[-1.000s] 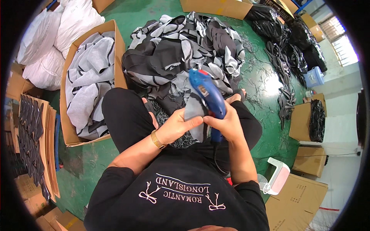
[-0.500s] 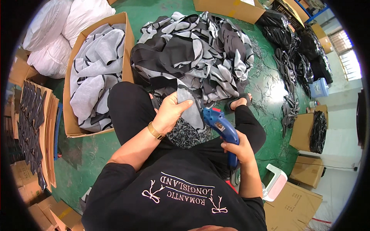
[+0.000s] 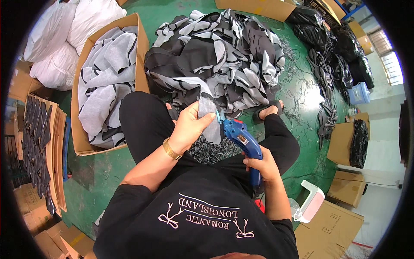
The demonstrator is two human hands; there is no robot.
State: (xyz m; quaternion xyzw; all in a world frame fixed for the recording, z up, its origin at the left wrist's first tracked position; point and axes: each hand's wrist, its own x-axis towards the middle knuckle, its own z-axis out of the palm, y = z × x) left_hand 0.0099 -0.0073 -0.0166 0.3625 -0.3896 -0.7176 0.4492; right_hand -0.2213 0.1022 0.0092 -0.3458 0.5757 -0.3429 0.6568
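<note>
Between the thumb and fingers of my left hand (image 3: 190, 124) hangs a grey strip of fabric (image 3: 208, 110), its lower end dangling free. My right hand (image 3: 265, 164) is wrapped round the handle of blue electric scissors (image 3: 243, 140) with a red button on top. The head of the scissors is at the right edge of the strip, close to my left fingertips. Whether the blades are touching the cloth is hard to make out. Upward, the strip runs into a big heap of grey and black fabric pieces (image 3: 196, 56) on the floor.
Thin fabric trimmings (image 3: 209, 151) lie between my legs. At my left stands a cardboard box (image 3: 143, 52) of grey cloth, with white sacks (image 3: 95, 21) behind it. Black plastic bags (image 3: 308, 36) line the right side. A white-and-pink stool-like item (image 3: 311, 203) is by my right elbow.
The scissors have shifted slightly left and up along the strip's right edge. The strip's dark edge beside the blades has come away from the lower end, which now looks plain grey.
</note>
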